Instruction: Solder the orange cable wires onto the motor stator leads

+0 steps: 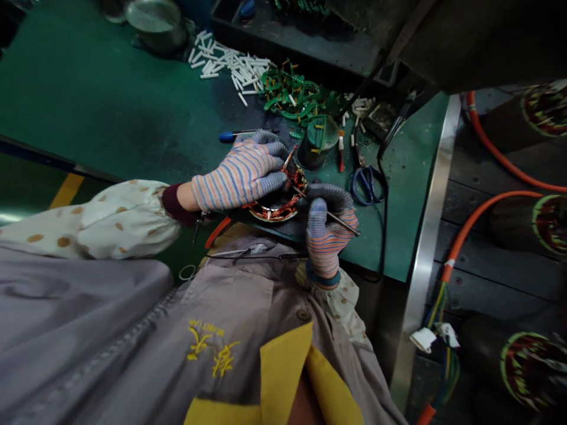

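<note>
A motor stator with copper windings (275, 211) sits at the table's near edge, a wrist strap close by. My left hand (248, 170), in a striped grey-fingered glove, grips its upper left side, fingers bent and closed at the coils. A stiff wire bundle (290, 154) sticks up beside those fingertips. In my right hand (330, 221), also gloved, is a thin metal rod (343, 224); the fingers are wrapped round it and its tip points into the windings. The fingers hide part of the stator's right side.
White tubes (241, 64) and green plastic pieces (305, 94) lie in heaps behind. A dark cylinder (316, 144), a small brush (341, 152), blue-handled scissors (367, 186) and a blue pen (234, 136) are near my hands. A black cable (385, 230) crosses the right side; more stators (531, 366) stand beyond the edge.
</note>
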Action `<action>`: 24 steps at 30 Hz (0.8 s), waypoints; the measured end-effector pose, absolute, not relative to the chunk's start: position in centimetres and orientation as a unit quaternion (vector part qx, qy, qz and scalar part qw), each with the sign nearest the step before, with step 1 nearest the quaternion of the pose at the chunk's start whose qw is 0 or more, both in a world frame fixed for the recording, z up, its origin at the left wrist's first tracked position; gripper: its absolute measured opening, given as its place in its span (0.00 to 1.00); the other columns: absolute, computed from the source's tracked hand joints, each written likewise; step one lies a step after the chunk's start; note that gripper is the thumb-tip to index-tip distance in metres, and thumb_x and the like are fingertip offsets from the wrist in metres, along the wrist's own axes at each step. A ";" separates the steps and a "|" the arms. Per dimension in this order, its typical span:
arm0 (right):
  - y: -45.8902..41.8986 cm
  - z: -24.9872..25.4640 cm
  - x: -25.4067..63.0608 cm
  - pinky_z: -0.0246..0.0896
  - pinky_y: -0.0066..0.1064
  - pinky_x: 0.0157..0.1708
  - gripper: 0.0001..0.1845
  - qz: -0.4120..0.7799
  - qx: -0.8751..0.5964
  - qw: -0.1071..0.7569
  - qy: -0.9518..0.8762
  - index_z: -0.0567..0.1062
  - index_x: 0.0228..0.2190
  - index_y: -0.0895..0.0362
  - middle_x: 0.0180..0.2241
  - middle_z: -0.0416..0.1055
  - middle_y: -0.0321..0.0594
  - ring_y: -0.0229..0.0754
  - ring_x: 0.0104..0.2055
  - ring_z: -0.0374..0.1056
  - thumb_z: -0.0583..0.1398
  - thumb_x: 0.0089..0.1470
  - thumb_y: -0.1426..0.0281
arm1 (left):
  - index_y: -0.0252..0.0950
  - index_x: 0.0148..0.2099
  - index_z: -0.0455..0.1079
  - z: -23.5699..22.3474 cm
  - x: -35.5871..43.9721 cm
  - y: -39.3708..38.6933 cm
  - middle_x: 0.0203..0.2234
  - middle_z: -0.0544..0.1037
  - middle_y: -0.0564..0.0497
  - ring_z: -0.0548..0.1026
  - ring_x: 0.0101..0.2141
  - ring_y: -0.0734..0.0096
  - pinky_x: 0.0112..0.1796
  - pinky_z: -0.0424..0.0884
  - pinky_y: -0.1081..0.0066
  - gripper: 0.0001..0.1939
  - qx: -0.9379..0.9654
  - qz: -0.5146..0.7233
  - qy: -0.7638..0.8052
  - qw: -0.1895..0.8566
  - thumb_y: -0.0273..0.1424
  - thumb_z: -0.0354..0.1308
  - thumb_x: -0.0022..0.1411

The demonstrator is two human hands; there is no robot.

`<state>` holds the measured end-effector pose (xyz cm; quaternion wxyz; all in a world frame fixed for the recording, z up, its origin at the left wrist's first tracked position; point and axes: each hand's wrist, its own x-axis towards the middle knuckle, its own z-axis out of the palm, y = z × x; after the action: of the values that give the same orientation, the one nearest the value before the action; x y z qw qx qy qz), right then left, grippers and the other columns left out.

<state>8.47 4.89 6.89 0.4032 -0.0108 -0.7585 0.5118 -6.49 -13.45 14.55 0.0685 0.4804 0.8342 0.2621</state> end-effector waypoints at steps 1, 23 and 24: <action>4.8 6.9 8.5 0.84 0.42 0.48 0.10 0.512 -0.012 0.405 -0.757 0.84 0.46 0.50 0.42 0.85 0.38 0.46 0.43 0.84 0.64 0.79 0.60 | 0.40 0.45 0.86 14.7 -6.5 -13.4 0.49 0.84 0.39 0.77 0.60 0.36 0.68 0.66 0.34 0.26 0.482 0.262 0.833 0.070 0.47 0.50 0.83; 4.0 7.6 7.7 0.85 0.39 0.51 0.09 0.418 0.001 0.457 -0.785 0.84 0.47 0.51 0.42 0.86 0.39 0.45 0.45 0.85 0.61 0.79 0.65 | 0.39 0.47 0.87 14.6 -6.6 -13.4 0.49 0.84 0.40 0.78 0.61 0.35 0.69 0.66 0.33 0.22 0.468 0.264 0.840 0.070 0.45 0.54 0.80; 4.0 7.6 7.6 0.85 0.40 0.51 0.09 0.412 0.002 0.460 -0.786 0.84 0.47 0.51 0.43 0.86 0.39 0.45 0.46 0.86 0.62 0.79 0.66 | 0.40 0.48 0.87 14.6 -6.6 -13.4 0.50 0.84 0.40 0.78 0.61 0.36 0.69 0.66 0.34 0.22 0.465 0.269 0.841 0.068 0.46 0.55 0.80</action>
<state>7.63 3.96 7.59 0.4604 0.0024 -0.7861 0.4124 -6.63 -13.36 14.57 0.0678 0.4654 0.8406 0.2685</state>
